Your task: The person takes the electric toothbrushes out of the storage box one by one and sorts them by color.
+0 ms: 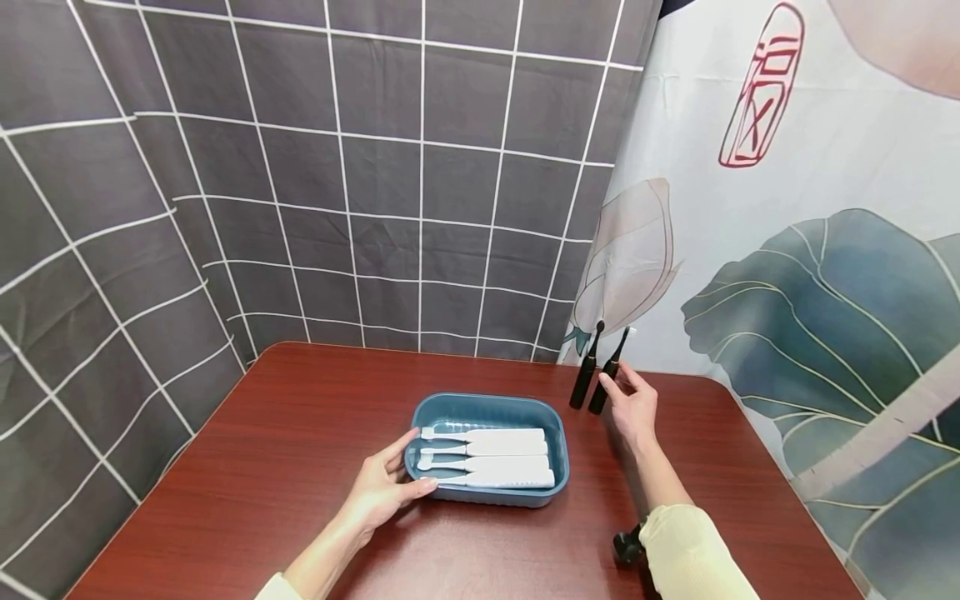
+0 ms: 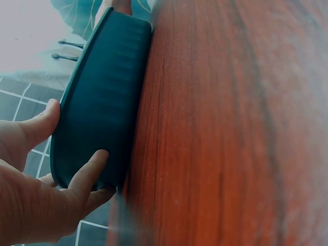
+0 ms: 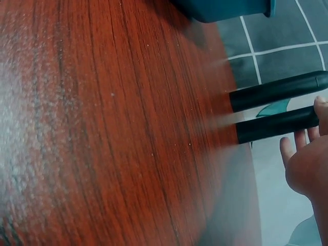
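And there's the right hand (image 1: pixel 633 407) pinching the rightmost black electric toothbrush (image 1: pixel 612 364) of 2, upright near the far edge of the table (image 1: pixel 315 433), toward the right corner, while the left hand (image 1: pixel 382 487) grips the left end of the blue basket (image 1: pixel 487 497)! It looks light, stiff, perhaps slippery; mid-handle seems best, sparing that slim, likely fragile neck.
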